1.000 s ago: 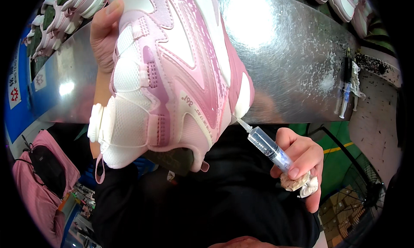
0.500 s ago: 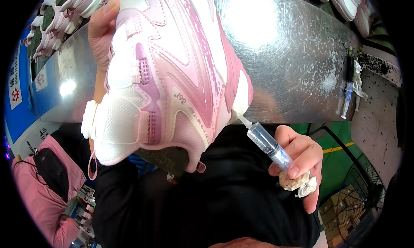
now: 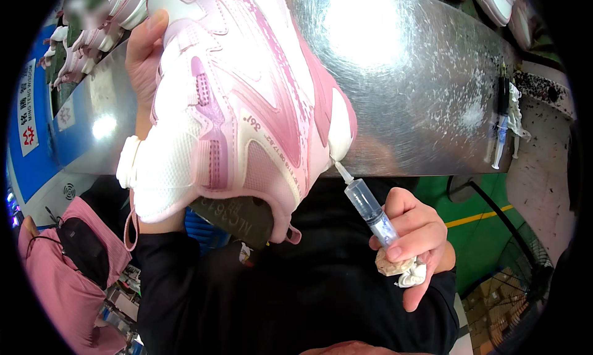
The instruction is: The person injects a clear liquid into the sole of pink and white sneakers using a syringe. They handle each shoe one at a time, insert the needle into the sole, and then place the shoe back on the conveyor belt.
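Observation:
A pink and white sneaker (image 3: 259,102) is held up on its side over the table's near edge, its heel toward the right. My left hand (image 3: 143,62) grips it at the far left, with part of the fingers hidden behind the shoe. A dark green last (image 3: 244,222) shows in the shoe's opening. My right hand (image 3: 420,231) is closed around a clear plastic syringe (image 3: 364,200). The syringe's pale tip touches the seam by the white heel part. A beige lump (image 3: 393,265) and a crumpled white wad (image 3: 412,275) sit at the syringe's rear end, against my fingers.
Scratched, shiny metal covers the table (image 3: 420,102). More syringes (image 3: 501,123) lie beside a white crumpled rag at its right end. Other sneakers stand at far left (image 3: 74,65) and far right (image 3: 494,3). A black fan (image 3: 525,293) and a person in pink (image 3: 68,275) are nearby.
The syringe and my right hand have shifted left and slightly down, following the seam. The sneaker has moved a little left and tilted slightly. My left hand keeps its grip.

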A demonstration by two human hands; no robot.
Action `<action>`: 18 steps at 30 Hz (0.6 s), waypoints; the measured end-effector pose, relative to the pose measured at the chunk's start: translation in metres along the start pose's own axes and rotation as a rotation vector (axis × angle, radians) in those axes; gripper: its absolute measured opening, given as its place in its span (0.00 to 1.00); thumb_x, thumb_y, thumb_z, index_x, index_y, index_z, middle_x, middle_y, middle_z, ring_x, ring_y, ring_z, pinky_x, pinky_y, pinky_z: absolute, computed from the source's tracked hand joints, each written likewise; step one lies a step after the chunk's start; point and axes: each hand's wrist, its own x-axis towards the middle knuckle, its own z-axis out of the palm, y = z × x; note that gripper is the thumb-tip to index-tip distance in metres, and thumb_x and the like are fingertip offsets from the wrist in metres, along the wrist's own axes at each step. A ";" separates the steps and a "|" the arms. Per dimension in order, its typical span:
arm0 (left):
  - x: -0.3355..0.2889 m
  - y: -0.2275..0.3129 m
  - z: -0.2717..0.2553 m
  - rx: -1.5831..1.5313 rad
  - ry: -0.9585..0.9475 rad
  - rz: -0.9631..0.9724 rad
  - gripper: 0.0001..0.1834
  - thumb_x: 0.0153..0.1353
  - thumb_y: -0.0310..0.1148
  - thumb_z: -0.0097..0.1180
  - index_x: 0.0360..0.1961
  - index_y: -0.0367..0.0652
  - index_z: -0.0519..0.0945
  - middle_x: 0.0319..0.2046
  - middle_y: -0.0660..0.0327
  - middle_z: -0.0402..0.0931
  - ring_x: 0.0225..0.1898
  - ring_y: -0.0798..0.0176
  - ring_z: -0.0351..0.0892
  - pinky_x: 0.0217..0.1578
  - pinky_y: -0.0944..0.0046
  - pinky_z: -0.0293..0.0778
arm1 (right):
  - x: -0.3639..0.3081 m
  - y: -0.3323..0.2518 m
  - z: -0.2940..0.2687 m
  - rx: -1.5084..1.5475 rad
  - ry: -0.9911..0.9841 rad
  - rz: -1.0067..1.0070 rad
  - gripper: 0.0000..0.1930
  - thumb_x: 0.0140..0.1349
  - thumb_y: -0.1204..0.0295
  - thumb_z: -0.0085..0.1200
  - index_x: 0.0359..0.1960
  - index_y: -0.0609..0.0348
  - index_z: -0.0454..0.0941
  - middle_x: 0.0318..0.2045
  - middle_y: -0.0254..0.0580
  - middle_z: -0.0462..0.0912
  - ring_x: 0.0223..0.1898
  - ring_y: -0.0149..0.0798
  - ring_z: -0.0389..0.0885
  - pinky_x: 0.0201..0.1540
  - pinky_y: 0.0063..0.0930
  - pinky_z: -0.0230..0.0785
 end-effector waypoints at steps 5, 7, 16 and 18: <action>-0.020 0.005 0.014 0.036 0.089 -0.060 0.27 0.56 0.48 0.51 0.46 0.34 0.74 0.40 0.47 0.79 0.38 0.51 0.82 0.42 0.53 0.79 | -0.002 0.007 0.001 -0.016 0.014 -0.038 0.35 0.41 0.42 0.66 0.41 0.61 0.79 0.31 0.35 0.83 0.21 0.31 0.63 0.26 0.25 0.51; -0.032 0.006 0.017 0.058 0.158 -0.081 0.28 0.57 0.48 0.50 0.48 0.34 0.73 0.43 0.47 0.78 0.40 0.52 0.81 0.46 0.53 0.76 | 0.000 0.010 0.000 -0.017 0.002 -0.043 0.34 0.41 0.43 0.67 0.41 0.61 0.79 0.31 0.35 0.83 0.22 0.32 0.66 0.27 0.25 0.51; -0.075 0.021 0.005 1.512 -0.480 0.791 0.35 0.44 0.28 0.69 0.53 0.34 0.65 0.48 0.36 0.72 0.54 0.36 0.70 0.56 0.42 0.63 | 0.020 0.018 -0.001 -0.109 -0.031 -0.036 0.33 0.40 0.48 0.69 0.42 0.61 0.77 0.32 0.32 0.83 0.25 0.33 0.71 0.29 0.27 0.54; -0.084 0.015 -0.007 1.443 -0.401 0.731 0.37 0.40 0.28 0.71 0.52 0.33 0.66 0.48 0.35 0.72 0.54 0.37 0.71 0.57 0.42 0.63 | 0.024 0.021 0.002 -0.114 -0.048 -0.023 0.33 0.40 0.49 0.69 0.42 0.60 0.77 0.33 0.31 0.83 0.25 0.33 0.71 0.30 0.27 0.54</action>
